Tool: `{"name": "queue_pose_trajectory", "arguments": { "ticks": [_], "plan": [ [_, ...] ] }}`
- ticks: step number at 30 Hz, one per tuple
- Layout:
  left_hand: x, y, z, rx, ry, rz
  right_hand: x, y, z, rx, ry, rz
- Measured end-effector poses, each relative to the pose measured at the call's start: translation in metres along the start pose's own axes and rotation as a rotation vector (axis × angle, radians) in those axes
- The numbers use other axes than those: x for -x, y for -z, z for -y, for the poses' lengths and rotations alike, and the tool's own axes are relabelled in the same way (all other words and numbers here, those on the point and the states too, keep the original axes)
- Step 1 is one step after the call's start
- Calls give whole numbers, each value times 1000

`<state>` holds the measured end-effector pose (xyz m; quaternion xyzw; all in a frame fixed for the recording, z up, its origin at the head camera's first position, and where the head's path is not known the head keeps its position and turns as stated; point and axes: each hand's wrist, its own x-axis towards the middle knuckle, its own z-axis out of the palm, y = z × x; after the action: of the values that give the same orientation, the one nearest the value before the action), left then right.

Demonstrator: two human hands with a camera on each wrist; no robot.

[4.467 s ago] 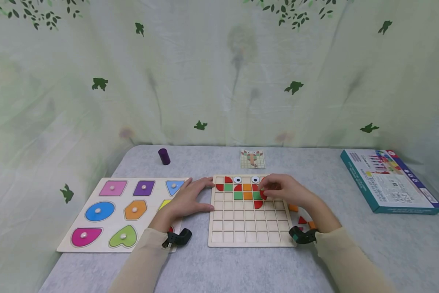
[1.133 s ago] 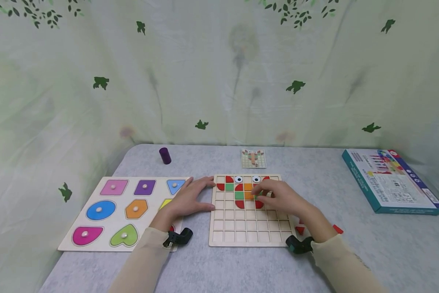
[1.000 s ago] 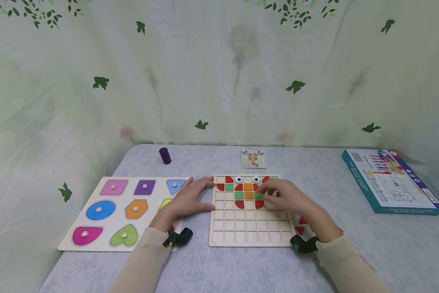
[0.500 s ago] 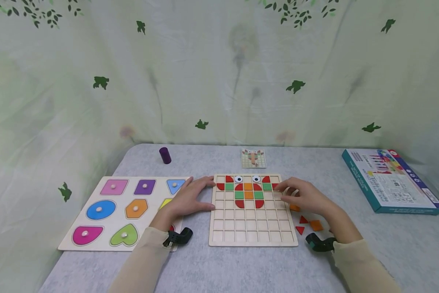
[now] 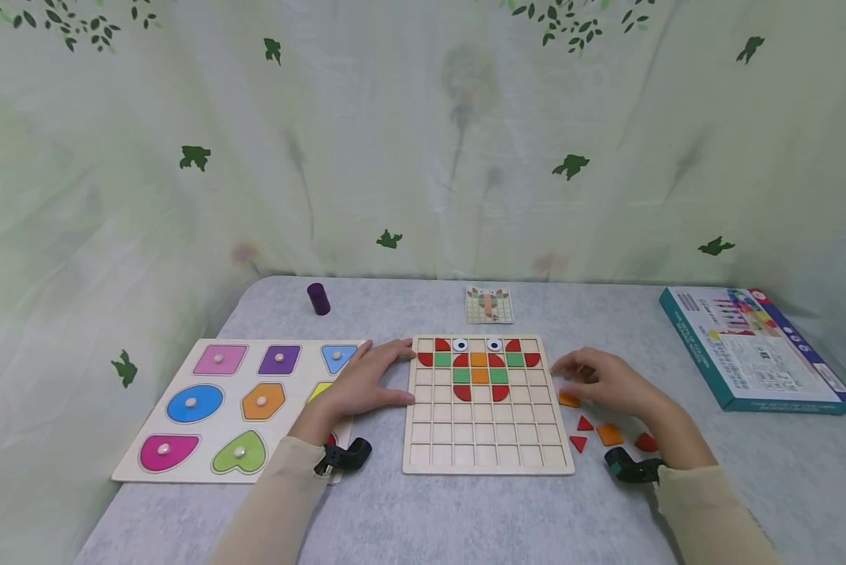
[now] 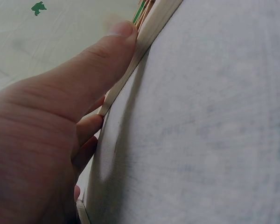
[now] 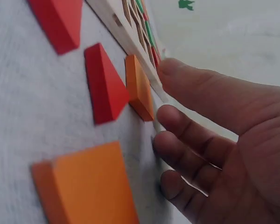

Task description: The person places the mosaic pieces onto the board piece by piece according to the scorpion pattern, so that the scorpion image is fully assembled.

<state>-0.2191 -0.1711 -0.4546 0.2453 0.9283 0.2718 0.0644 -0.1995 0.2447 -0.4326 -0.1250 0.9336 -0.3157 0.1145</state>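
My left hand rests with extended fingers and thumb against the left edge of a wooden grid board. In the left wrist view the thumb lies along the board's rim. Red, green and orange tiles and two eye tiles fill cells in the board's upper rows. Just off the right edge, my right hand hovers with loosely bent fingers and holds nothing. An orange tile and a red triangle lie below it. Whether a right fingertip touches the board, I cannot tell.
Another orange tile and a red rounded tile lie by the right wrist. At left is a knobbed shape puzzle, partly under my left arm. Behind stand a pattern card, a purple cylinder and a teal-edged box.
My right hand has moved right, off the board, uncovering its upper right tiles. Since the oldest frame, a red rounded tile has appeared in the third row, left side. My left hand stays put.
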Motion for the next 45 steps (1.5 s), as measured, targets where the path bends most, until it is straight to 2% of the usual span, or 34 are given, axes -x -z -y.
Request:
{"name": "queue_pose_trajectory", "arguments": {
  "ticks": [10,27,35,45],
  "plan": [
    [0,0,-1,-9,3,-1,4,3,-6,5,-43,90],
    [0,-1,0,-17,8,-5,4,1,-12,-22,-3,47],
    [-1,-2,0,-13,7,0,5,0,-15,-34,-10,35],
    [-1,-2,0,-14,11,-4,3,-1,-11,-5,-6,8]
  ]
}}
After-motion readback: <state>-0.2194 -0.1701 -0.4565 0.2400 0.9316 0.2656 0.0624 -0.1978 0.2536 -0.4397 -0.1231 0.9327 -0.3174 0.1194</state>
